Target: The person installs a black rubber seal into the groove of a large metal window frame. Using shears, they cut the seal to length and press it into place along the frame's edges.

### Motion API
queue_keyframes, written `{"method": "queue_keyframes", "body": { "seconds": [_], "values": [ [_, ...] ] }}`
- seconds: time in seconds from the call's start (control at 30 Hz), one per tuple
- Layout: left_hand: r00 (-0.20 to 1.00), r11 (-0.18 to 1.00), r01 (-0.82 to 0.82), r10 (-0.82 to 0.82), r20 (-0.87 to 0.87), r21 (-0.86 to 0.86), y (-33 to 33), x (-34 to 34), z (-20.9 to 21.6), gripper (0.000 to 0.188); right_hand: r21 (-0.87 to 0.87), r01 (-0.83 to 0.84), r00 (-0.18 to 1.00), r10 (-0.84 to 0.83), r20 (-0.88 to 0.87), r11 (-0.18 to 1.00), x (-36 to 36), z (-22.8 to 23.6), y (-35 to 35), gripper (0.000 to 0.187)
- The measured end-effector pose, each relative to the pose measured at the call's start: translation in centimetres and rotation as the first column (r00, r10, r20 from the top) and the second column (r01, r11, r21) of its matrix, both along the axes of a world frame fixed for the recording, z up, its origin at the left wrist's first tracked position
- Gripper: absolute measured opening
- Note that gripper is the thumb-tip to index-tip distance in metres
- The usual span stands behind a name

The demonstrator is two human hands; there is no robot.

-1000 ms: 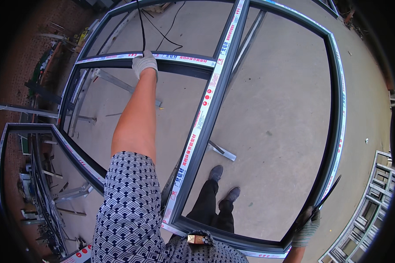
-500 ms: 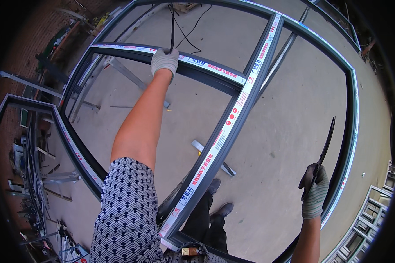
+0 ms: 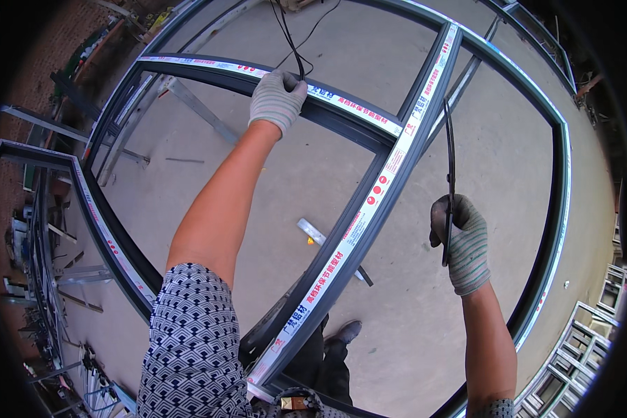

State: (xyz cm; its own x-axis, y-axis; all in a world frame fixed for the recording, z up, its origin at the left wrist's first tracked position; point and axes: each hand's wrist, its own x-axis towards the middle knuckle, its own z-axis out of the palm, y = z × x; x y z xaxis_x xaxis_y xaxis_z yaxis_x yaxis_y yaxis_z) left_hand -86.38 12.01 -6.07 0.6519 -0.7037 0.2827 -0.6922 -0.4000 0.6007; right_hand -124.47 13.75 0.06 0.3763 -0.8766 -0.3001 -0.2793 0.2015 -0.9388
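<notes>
A large dark window frame (image 3: 380, 189), faced with white printed strips, stretches before me above a grey floor (image 3: 414, 279). At its crossbar (image 3: 359, 108), my left hand (image 3: 273, 104) has its fingers pressed together, pinching a thin black strip (image 3: 298, 59). My right hand's (image 3: 468, 244) fingers (striped glove, like the left) curl shut around a slim black tool (image 3: 450, 150), pointing away from me.

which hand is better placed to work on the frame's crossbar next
Likely the left hand: it is at the crossbar, pinching the black strip; the right hand is apart, holding a slim dark object.
</notes>
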Motion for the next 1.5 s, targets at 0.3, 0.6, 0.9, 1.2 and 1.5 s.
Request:
{"method": "queue_keyframes", "body": {
  "seconds": [0.3,0.6,0.9,1.2,1.5],
  "values": [
    [0.997,0.988,0.059,-0.053,-0.049,0.146,0.0,0.7,0.7,0.054,-0.027,-0.119,0.989,0.117,-0.091,0.992,4.8,0.3,-1.0,0.023],
    [0.949,1.000,0.012,-0.005,-0.314,0.020,0.8,-0.6,0.4,0.033,-0.019,-0.193,0.970,0.188,-0.152,0.981,9.1,1.3,-2.8,0.028],
    [0.891,0.968,0.029,-0.138,-0.433,-0.248,2.0,-1.5,-3.0,0.035,-0.053,-0.197,0.973,0.189,-0.129,0.979,10.8,1.5,-3.5,0.023],
    [0.972,0.979,0.031,0.017,-0.233,0.201,0.6,0.0,-0.1,0.054,-0.051,-0.176,0.974,0.167,-0.152,0.983,11.5,0.9,-4.1,0.025],
    [0.973,0.978,0.206,-0.209,0.100,0.040,1.9,-1.1,-0.4,0.017,-0.053,-0.209,0.960,0.195,-0.201,0.976,12.1,0.4,-5.0,0.027]
  ]
}}
